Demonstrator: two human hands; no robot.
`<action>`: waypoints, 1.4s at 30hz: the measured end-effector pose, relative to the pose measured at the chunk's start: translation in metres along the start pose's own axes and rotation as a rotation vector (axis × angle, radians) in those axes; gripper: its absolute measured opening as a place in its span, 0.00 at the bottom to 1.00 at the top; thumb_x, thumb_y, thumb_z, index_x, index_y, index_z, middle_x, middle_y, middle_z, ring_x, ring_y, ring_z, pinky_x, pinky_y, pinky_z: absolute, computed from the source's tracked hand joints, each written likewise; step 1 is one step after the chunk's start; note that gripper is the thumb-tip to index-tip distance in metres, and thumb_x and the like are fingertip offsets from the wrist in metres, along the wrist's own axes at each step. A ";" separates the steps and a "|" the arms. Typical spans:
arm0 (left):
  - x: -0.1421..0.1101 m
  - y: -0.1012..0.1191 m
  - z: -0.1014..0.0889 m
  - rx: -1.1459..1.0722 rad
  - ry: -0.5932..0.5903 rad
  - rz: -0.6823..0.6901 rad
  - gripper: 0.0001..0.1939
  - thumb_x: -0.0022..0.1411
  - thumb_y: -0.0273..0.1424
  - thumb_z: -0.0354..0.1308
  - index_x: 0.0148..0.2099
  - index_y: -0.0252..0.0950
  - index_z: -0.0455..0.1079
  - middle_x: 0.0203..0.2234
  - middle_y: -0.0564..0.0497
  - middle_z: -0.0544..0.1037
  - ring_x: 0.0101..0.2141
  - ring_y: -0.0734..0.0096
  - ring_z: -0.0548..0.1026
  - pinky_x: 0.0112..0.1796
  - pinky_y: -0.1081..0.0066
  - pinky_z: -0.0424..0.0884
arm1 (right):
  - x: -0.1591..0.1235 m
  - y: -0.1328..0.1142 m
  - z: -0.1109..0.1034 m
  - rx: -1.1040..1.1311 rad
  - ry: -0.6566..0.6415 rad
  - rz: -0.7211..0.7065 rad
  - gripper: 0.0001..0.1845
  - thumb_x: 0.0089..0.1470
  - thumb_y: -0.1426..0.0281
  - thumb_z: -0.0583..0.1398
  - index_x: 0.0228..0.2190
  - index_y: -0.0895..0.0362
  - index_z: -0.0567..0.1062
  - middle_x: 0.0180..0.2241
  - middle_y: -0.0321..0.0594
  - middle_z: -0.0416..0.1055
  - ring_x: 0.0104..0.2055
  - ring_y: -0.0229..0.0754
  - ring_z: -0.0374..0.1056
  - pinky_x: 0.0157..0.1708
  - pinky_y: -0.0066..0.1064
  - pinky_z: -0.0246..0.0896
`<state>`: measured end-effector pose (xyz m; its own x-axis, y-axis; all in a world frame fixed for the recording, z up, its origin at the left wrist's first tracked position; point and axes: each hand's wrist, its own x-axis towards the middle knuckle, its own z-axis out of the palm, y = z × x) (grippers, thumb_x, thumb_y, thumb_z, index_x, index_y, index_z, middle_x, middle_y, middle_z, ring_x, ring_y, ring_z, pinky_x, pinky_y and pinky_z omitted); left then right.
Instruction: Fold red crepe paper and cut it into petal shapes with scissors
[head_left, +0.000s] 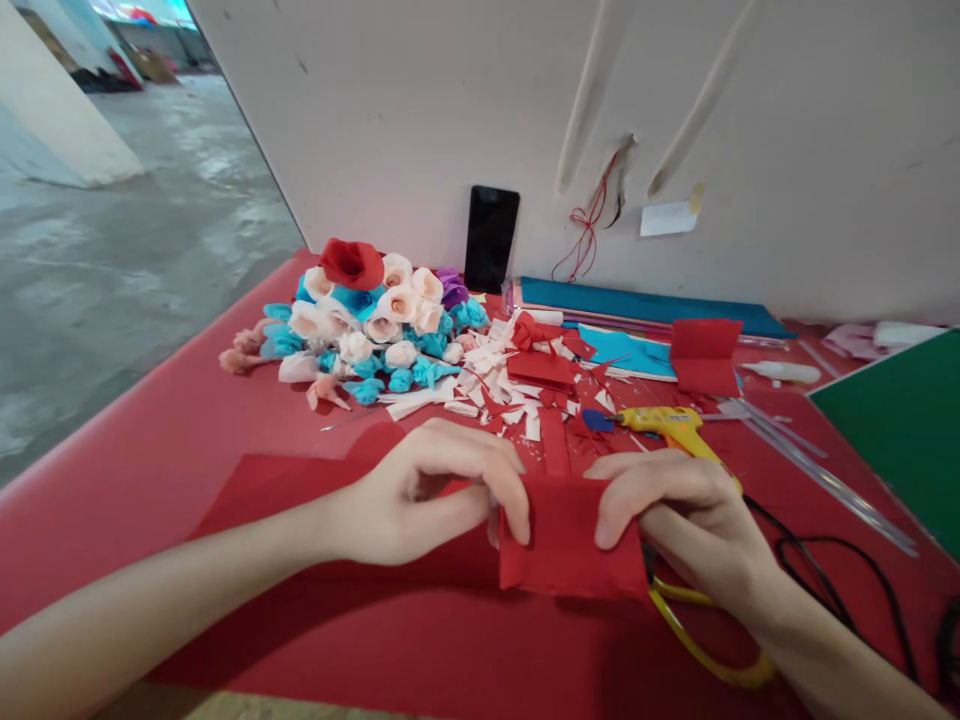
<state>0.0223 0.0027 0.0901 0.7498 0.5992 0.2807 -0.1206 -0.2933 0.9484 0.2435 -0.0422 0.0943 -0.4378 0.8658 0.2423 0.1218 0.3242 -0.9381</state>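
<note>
Pinching the red crepe-paper rectangle [571, 545] by its sides, my left hand [435, 490] and right hand [694, 510] hold it above the red tabletop [247, 415]; I'd judge it light, soft, tearable, best gripped at the edges.

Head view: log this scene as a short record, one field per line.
Left hand: holds the left side of a small rectangular red paper piece
Right hand: holds that piece's right side
Near right hand: looped yellow handle, partly hidden; pistol-shaped yellow glue gun
Beyond hands: loose white and red paper scraps
Left rear: heaped paper flowers, mostly white and blue
Back: rectangular black phone, propped upright
Surface: red tabletop
</note>
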 end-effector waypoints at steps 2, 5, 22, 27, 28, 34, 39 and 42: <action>0.000 -0.001 0.000 0.001 -0.006 0.004 0.15 0.56 0.17 0.46 0.27 0.34 0.73 0.22 0.50 0.74 0.23 0.75 0.71 0.27 0.75 0.68 | -0.001 -0.001 0.000 -0.025 0.005 -0.002 0.19 0.51 0.83 0.51 0.24 0.52 0.77 0.20 0.34 0.72 0.20 0.32 0.67 0.22 0.21 0.64; 0.002 -0.001 0.000 0.000 -0.015 0.005 0.15 0.56 0.17 0.46 0.27 0.34 0.72 0.22 0.50 0.73 0.23 0.76 0.70 0.26 0.76 0.68 | -0.002 -0.002 0.000 -0.072 0.011 -0.030 0.19 0.52 0.83 0.51 0.24 0.52 0.76 0.20 0.33 0.72 0.20 0.32 0.68 0.23 0.21 0.64; -0.003 -0.001 -0.003 0.259 -0.039 0.134 0.15 0.51 0.17 0.46 0.25 0.37 0.70 0.22 0.51 0.74 0.22 0.74 0.69 0.28 0.74 0.67 | -0.003 0.000 0.000 -0.215 -0.047 -0.153 0.19 0.49 0.84 0.48 0.22 0.54 0.73 0.22 0.34 0.68 0.21 0.30 0.63 0.22 0.20 0.58; -0.005 -0.002 -0.004 0.230 -0.081 0.124 0.14 0.56 0.23 0.45 0.26 0.37 0.69 0.21 0.49 0.73 0.22 0.73 0.68 0.27 0.73 0.66 | -0.006 0.002 0.002 -0.324 -0.048 -0.245 0.16 0.47 0.82 0.49 0.25 0.53 0.72 0.24 0.35 0.69 0.23 0.32 0.64 0.23 0.21 0.58; -0.005 -0.002 -0.004 0.223 -0.076 0.127 0.14 0.57 0.25 0.45 0.25 0.37 0.68 0.21 0.49 0.73 0.22 0.72 0.68 0.28 0.73 0.66 | -0.006 0.002 0.002 -0.347 -0.046 -0.261 0.16 0.47 0.82 0.49 0.25 0.53 0.71 0.25 0.35 0.69 0.24 0.32 0.65 0.24 0.21 0.58; -0.002 -0.007 0.002 0.343 0.007 0.185 0.12 0.57 0.27 0.53 0.22 0.37 0.63 0.17 0.52 0.67 0.20 0.75 0.63 0.23 0.75 0.61 | -0.005 0.001 0.002 -0.436 -0.052 -0.288 0.15 0.46 0.82 0.49 0.25 0.53 0.71 0.24 0.35 0.69 0.24 0.33 0.66 0.25 0.22 0.59; 0.003 -0.009 0.004 0.441 -0.100 0.189 0.14 0.59 0.24 0.51 0.21 0.34 0.64 0.18 0.51 0.66 0.20 0.77 0.61 0.22 0.77 0.60 | -0.001 0.000 -0.004 -0.349 -0.215 -0.086 0.15 0.52 0.77 0.48 0.27 0.57 0.73 0.30 0.39 0.70 0.27 0.33 0.65 0.31 0.25 0.60; 0.004 -0.010 0.007 0.420 -0.175 0.179 0.13 0.60 0.24 0.50 0.24 0.31 0.68 0.20 0.48 0.69 0.21 0.77 0.64 0.24 0.78 0.62 | 0.002 0.002 -0.001 -0.283 -0.300 -0.017 0.12 0.56 0.72 0.51 0.31 0.59 0.75 0.32 0.42 0.71 0.33 0.35 0.67 0.38 0.26 0.60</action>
<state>0.0311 0.0028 0.0805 0.8440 0.3880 0.3703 -0.0116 -0.6770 0.7359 0.2434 -0.0393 0.0930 -0.6773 0.7233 0.1346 0.3346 0.4657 -0.8192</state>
